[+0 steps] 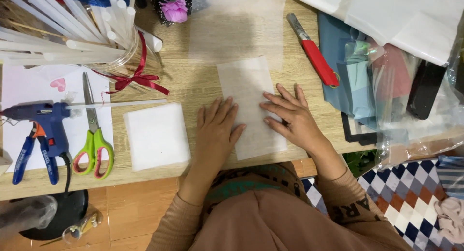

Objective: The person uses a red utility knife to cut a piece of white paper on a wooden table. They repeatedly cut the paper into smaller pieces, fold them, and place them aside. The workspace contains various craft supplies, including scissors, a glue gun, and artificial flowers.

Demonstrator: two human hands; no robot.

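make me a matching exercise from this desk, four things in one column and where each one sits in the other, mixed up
Things:
1. scissors
2. utility knife
3. glue gun
4. paper strip

Places:
A. under both hands
B. far left, on the white sheet
C. right of the paper strip, near the blue sheets
D. between the glue gun and the white paper stack

The left hand and right hand lie flat on the strip.

Pairs: 1-D, 2-C, 3-B, 4-A
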